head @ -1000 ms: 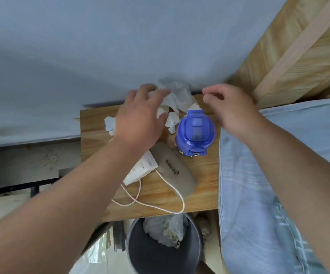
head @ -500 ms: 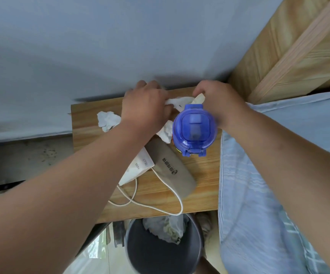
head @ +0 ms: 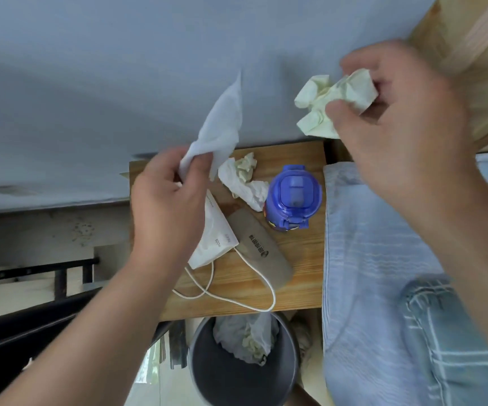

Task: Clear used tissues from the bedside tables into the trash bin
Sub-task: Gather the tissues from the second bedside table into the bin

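Observation:
My left hand (head: 168,200) pinches a white tissue (head: 221,127) that stands up above the wooden bedside table (head: 301,259). My right hand (head: 406,124), raised higher at the right, grips a crumpled yellowish tissue (head: 330,101). Two more used tissues (head: 244,178) lie crumpled on the table's far part, between my left hand and a blue bottle. The grey trash bin (head: 237,385) stands on the floor below the table's near edge, with crumpled tissues inside it.
A blue-lidded bottle (head: 292,197) stands on the table beside the tissues. A beige case (head: 262,250), a white packet (head: 212,244) and a white cable (head: 237,297) lie nearer me. A blue-sheeted bed (head: 383,273) is at the right, a wooden frame (head: 477,33) behind it.
Both hands have lifted off the table, each carrying a tissue. The left rose slightly; the right rose up and to the right. Two tissues stay on the table.

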